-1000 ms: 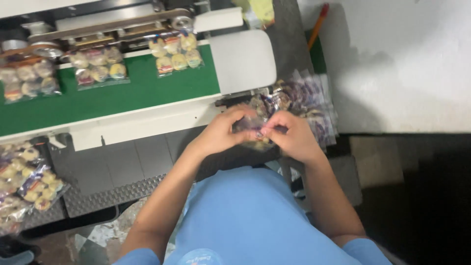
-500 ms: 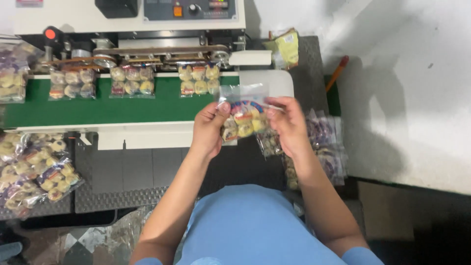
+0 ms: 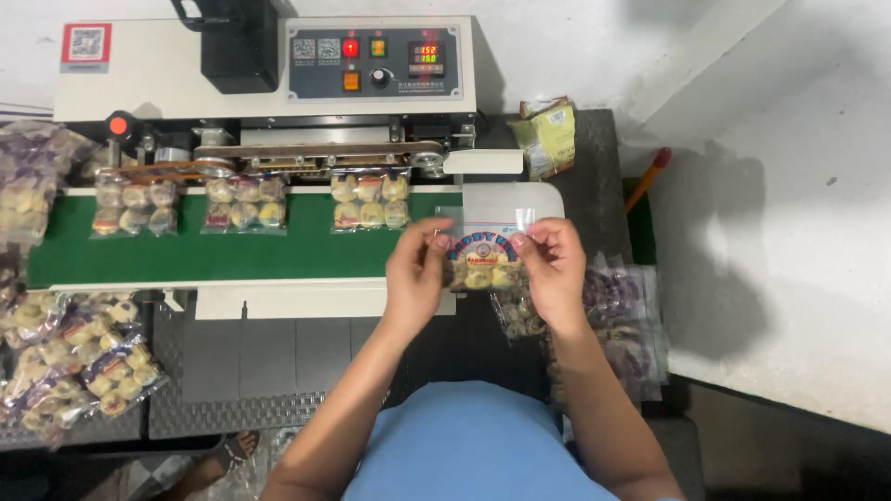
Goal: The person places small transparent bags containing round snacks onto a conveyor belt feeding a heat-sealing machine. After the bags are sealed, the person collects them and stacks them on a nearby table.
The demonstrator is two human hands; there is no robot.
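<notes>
Both hands hold one clear plastic bag of small round sweets [image 3: 481, 262] upright by its top corners, just over the right end of the green conveyor belt [image 3: 204, 255]. My left hand [image 3: 415, 275] pinches the bag's left side and my right hand [image 3: 552, 269] pinches its right side. Three filled bags [image 3: 370, 200] [image 3: 245, 203] [image 3: 135, 206] lie in a row on the belt under the sealing head of the white sealing machine [image 3: 269, 83].
A heap of unsealed sweet bags [image 3: 613, 320] lies right of my hands. Sealed bags [image 3: 65, 357] pile up at lower left and at the far left edge. A yellow-green packet [image 3: 546, 137] and an orange-handled tool [image 3: 647, 178] rest beside the machine.
My hands lifted a bag from the right-hand heap and carried it up to the belt's right end. The bags on the belt have travelled left.
</notes>
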